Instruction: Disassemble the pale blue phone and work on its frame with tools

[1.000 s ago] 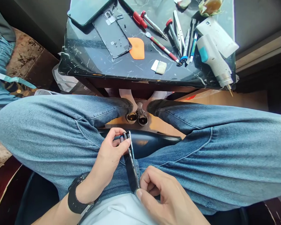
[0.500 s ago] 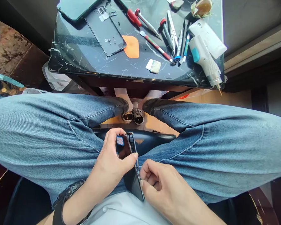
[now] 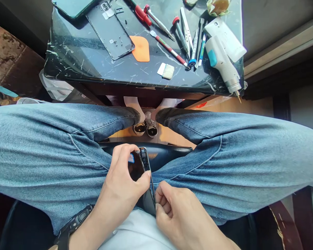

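Observation:
My left hand (image 3: pixel 122 177) grips a smartphone (image 3: pixel 135 169) above my lap, fingers over its far end and thumb on its right edge. The phone has dark glass with a blue-edged sticker, partly covered by the fingers. Toward the far end, a gap shows between the glass and the frame (image 3: pixel 144 158), with inner parts visible. Close against the phone's near right edge is my right hand (image 3: pixel 178 208), its thumb and forefinger pinched together. What lies between those fingertips is too small to make out. The phone's near end is partly hidden by my left hand.
On the black marbled table (image 3: pixel 80 71) ahead lie a phone back cover (image 3: pixel 111 31), an orange pick (image 3: pixel 141 48), several screwdrivers, tweezers (image 3: pixel 186 29), a white eraser-like block (image 3: pixel 168 71) and a white power tool (image 3: pixel 223 64) whose tip overhangs the front edge. Jeans-clad legs flank my hands.
The table has shifted left and up in view. The phone is turned slightly more on edge in my left hand, and the right hand stays pinched beside it.

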A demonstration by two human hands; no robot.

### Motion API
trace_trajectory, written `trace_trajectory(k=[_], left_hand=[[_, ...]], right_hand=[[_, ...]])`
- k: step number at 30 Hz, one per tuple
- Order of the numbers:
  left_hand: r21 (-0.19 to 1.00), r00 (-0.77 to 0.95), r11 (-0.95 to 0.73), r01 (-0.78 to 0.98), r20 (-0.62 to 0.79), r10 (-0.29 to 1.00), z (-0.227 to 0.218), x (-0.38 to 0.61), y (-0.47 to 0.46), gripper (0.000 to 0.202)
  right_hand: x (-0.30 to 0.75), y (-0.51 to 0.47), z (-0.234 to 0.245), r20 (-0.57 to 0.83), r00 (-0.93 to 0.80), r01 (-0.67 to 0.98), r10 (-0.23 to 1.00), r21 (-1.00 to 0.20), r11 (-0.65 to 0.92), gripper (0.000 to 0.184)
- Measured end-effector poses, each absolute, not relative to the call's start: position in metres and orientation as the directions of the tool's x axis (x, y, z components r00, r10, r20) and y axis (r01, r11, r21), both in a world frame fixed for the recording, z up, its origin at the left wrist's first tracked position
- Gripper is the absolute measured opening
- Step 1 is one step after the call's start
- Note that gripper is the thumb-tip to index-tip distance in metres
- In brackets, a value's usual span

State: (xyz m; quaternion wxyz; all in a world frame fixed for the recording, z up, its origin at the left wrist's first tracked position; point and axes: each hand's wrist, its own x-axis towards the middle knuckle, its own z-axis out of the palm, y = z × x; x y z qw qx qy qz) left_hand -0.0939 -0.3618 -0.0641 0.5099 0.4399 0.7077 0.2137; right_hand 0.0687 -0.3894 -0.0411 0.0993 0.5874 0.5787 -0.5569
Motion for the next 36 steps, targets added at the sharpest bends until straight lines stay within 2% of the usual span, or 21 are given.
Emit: trace_trajectory(k=[6, 11, 17, 28, 33, 36], left_hand=[[0.736, -0.102, 0.542, 0.407, -0.553, 0.827, -0.065, -0.097, -0.365, 0.037], [0.726, -0.125, 0.578, 0.372, -0.578, 0.807, -0.064, -0.099, -0.364, 0.037], [0.721, -0.132, 0.58, 0.379, -0.578, 0.805, -0.064, -0.1, -0.363, 0.033], [0.694, -0.104, 0.486, 0.532, -0.516, 0.851, -0.06, -0.097, -0.368, 0.032], [0.725, -0.1, 0.454, 0.518, -0.476, 0.874, -0.061, -0.095, -0.371, 0.034], [0.772, -0.139, 0.535, 0.343, -0.522, 0.842, -0.067, -0.102, -0.371, 0.04]], right_hand=[[0.069, -0.389, -0.037, -0.765, -0.333, 0.794, 0.551, -0.543, -0.274, 0.022], [0.067, -0.391, -0.039, -0.779, -0.297, 0.804, 0.552, -0.516, -0.295, 0.021], [0.057, -0.388, -0.037, -0.819, -0.27, 0.899, 0.507, -0.403, -0.172, 0.022], [0.048, -0.391, -0.034, -0.86, -0.272, 0.934, 0.433, -0.344, -0.098, 0.027], [0.05, -0.393, -0.036, -0.835, -0.247, 0.912, 0.491, -0.372, -0.174, 0.022], [0.06, -0.387, -0.033, -0.802, -0.319, 0.822, 0.505, -0.499, -0.274, 0.022]])
